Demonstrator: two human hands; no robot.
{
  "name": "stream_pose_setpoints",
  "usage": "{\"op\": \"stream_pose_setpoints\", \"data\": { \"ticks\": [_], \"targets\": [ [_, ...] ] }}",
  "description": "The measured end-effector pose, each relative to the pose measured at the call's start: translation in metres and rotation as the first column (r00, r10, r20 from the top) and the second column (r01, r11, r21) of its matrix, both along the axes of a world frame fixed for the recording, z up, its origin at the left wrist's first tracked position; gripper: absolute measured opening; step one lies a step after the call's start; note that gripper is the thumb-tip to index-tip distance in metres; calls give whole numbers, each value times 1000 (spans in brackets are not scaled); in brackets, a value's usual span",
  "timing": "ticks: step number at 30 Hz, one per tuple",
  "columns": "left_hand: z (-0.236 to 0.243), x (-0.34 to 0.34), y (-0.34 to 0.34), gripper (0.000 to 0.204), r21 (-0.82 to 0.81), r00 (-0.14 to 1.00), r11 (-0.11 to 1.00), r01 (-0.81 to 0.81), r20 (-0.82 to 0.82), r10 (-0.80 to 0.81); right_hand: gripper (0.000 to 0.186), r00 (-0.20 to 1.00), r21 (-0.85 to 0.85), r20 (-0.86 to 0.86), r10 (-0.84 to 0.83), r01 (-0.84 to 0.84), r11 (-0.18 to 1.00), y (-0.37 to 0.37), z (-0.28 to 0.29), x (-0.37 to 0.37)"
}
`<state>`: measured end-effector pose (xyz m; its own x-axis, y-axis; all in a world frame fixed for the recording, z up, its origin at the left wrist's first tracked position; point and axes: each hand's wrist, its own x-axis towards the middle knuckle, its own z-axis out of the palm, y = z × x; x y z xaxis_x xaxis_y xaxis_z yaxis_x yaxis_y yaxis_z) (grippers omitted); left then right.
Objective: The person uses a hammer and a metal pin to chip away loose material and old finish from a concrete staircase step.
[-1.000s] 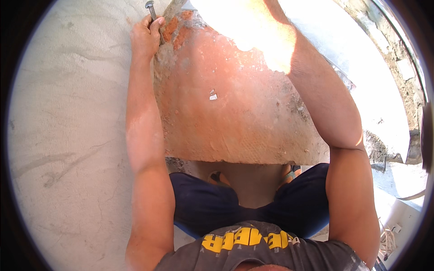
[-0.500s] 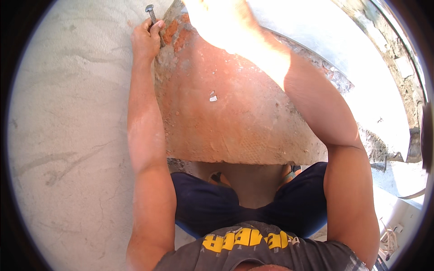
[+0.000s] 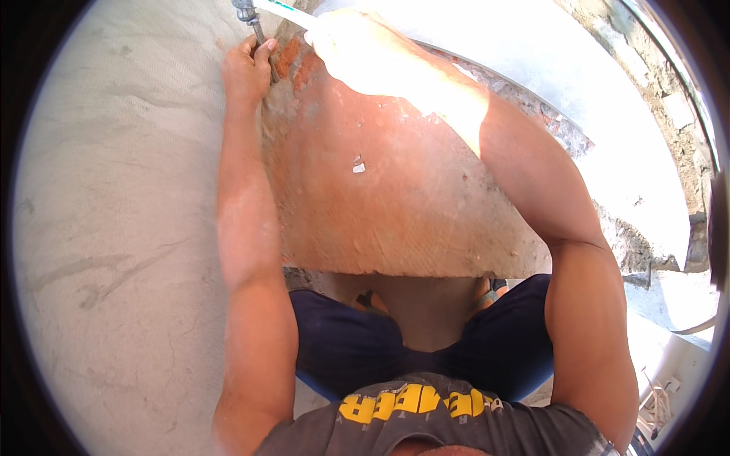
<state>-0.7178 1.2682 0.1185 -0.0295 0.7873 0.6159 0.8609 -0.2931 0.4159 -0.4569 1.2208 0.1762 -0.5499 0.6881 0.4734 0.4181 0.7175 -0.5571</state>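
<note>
My left hand (image 3: pixel 246 70) is closed around a metal chisel (image 3: pixel 259 33), thumb and fingers pinching its shaft. The chisel stands upright at the seam between the pale wall and the reddish ledge, beside a chipped patch of exposed brick (image 3: pixel 288 59). Its lower end is mostly hidden by my fingers. A hammer (image 3: pixel 244 11) has its metal head right at the chisel's top. My right hand (image 3: pixel 346 39), washed out by bright sunlight, grips the hammer's light handle; the separate fingers do not show clearly.
A rough grey plastered wall (image 3: pixel 114 213) rises along the left. The dusty reddish ledge (image 3: pixel 380 205) spreads in front of my knees, with a small white chip (image 3: pixel 359 169) on it. Glaring sunlit ground lies beyond its right edge. Cables (image 3: pixel 655 403) lie at lower right.
The hammer has come into view, down onto the chisel's top, as my right hand swung lower. My left hand and the chisel stay in place.
</note>
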Motion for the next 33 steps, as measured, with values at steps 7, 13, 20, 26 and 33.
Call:
{"op": "stream_pose_setpoints", "data": {
  "ticks": [7,13,20,26,33],
  "targets": [
    [1,11,0,26,-59,994,994,-88,56,92,28,794,168,-608,5,122,978,-16,31,3],
    [0,5,0,27,-27,999,999,-42,19,42,24,993,38,-120,5,-1,999,2,-12,-2],
    [-1,4,0,25,-80,996,993,-85,17,87,27,751,166,-660,26,111,980,-10,19,-5],
    [-7,-2,2,25,-21,998,999,-41,42,42,27,978,-40,-211,-5,-4,999,0,-12,-8],
    [-4,5,9,24,-64,995,994,-87,-59,84,16,929,9,-370,-24,29,1000,-8,-17,1]
  ]
}}
